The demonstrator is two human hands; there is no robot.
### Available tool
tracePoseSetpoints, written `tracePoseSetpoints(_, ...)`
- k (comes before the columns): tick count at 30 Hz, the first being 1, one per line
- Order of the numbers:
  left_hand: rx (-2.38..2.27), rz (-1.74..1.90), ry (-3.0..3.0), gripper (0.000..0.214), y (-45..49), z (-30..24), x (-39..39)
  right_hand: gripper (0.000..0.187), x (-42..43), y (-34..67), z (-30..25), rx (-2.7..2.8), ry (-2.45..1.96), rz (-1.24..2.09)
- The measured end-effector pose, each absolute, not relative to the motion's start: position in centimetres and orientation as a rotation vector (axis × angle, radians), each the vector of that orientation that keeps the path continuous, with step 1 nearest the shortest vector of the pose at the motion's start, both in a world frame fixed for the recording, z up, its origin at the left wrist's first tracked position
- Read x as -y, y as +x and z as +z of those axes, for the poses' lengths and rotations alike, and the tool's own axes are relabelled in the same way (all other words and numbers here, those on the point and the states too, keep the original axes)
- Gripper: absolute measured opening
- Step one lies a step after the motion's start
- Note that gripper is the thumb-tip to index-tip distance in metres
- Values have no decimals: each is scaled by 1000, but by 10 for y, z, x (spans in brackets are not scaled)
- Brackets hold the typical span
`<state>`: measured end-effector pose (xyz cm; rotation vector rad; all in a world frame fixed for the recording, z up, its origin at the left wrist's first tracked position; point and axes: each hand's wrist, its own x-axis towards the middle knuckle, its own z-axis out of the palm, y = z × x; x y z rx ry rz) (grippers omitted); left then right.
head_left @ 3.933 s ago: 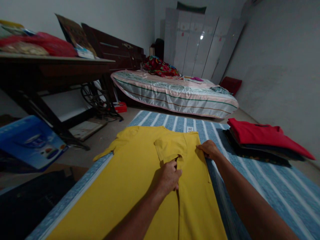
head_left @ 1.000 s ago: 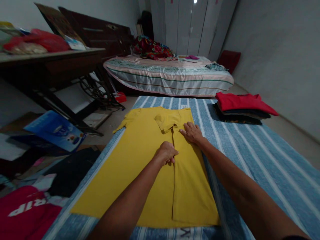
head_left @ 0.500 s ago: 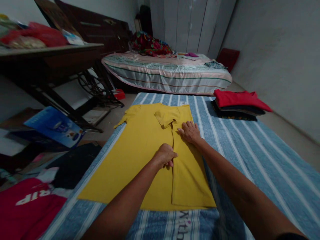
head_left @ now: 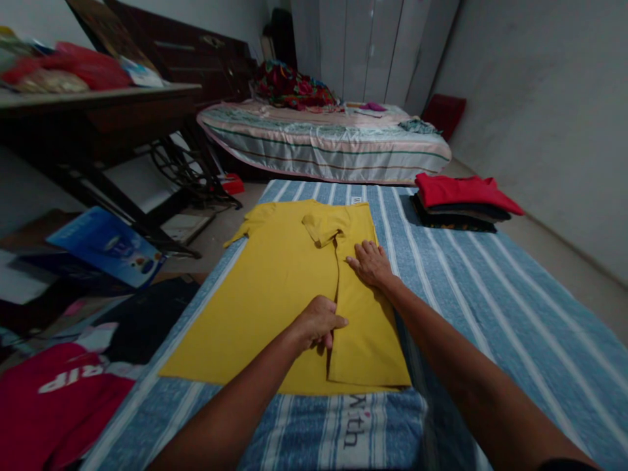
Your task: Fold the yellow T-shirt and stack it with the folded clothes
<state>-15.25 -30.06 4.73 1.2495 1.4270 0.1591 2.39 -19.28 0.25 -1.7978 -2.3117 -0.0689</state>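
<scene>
A yellow short-sleeved shirt (head_left: 250, 294) lies spread on a blue-and-white striped cloth. Its right side is folded inward, with that sleeve doubled back near the top. My left hand (head_left: 318, 322) pinches the free edge of the folded panel, low along the shirt's middle. Flat on the same panel, higher up and further right, rests my right hand (head_left: 371, 263) with its fingers stretched out. The part of the edge inside my left fingers is hidden.
Folded clothes with a red garment (head_left: 464, 191) on top are stacked at the right. A bed (head_left: 328, 154) stands beyond. To the left are a sewing-machine table (head_left: 142, 98), a blue box (head_left: 108, 248) and a red printed garment (head_left: 69, 399).
My left hand has slid a little down the folded edge, toward me. The shirt's hem sits slightly higher in view, and my right hand stays flat on the panel.
</scene>
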Motion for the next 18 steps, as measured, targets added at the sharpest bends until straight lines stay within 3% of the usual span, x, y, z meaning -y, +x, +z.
tracePoseSetpoints(9,-1349,117,1252,13,-153,45,323,51,220,25,4,2353,-1720,-54)
tracePoseSetpoints(18,-1316,185,1201,18,-157,39,333,47,247,26,1,2354,-1645,-10)
